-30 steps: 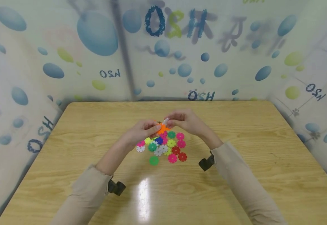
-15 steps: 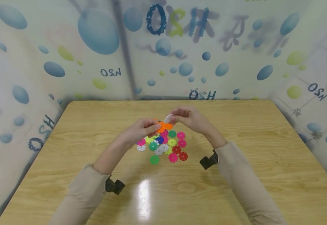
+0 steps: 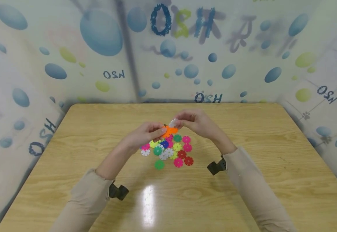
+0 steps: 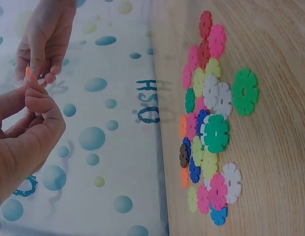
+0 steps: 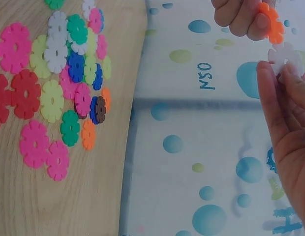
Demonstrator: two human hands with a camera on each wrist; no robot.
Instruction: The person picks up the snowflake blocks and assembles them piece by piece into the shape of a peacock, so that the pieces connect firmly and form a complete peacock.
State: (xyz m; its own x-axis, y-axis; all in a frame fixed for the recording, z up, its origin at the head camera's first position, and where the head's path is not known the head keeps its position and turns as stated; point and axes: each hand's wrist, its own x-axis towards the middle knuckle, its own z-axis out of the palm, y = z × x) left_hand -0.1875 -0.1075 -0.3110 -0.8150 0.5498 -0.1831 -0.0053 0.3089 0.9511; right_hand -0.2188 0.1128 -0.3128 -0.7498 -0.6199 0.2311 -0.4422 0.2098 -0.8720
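Above the far part of the table, my left hand point(image 3: 148, 132) pinches orange notched plastic discs point(image 3: 169, 130) between thumb and fingers. My right hand point(image 3: 193, 123) holds a white notched disc point(image 5: 286, 55) by its edge with thumb and fingertips. The right wrist view has the white disc's rim close below an orange disc point(image 5: 274, 23), both held up off the table. From the left wrist, the left hand point(image 4: 37, 125) hides most of the orange piece, and only a thin orange edge shows beside the right hand point(image 4: 48, 37).
Beneath the hands lies a loose spread of notched discs, including a green one point(image 3: 159, 164), a dark red one point(image 3: 188, 161) and a blue one point(image 3: 164, 144). They rest on a wooden table point(image 3: 243, 193). A patterned wall covering point(image 3: 232, 90) stands right behind its far edge.
My right hand has shifted slightly up and to the right, and the white disc now shows more of its face. The left hand keeps its hold on the orange discs, nearly still.
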